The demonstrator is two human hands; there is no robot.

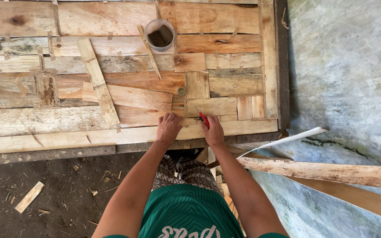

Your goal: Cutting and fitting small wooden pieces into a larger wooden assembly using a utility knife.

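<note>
A patchwork wooden panel (31, 119) made of many planks and veneer pieces lies in front of me. My left hand (169, 127) presses flat on a thin wooden strip (243, 127) near the panel's front edge, fingers spread. My right hand (212, 130) rests just to its right and grips a small red-handled tool (203, 118) whose tip points up and to the left onto the wood. A loose plank (98, 81) lies diagonally across the panel to the left of my hands, over a wide veneer piece (133, 97).
A round tub (159, 34) with dark contents stands at the panel's far edge, with a thin stick (149, 51) beside it. A small tape roll (181, 91) lies above my hands. Long planks (327, 172) and a white strip (287, 139) lean at right. Offcuts (29, 196) litter the dirt floor.
</note>
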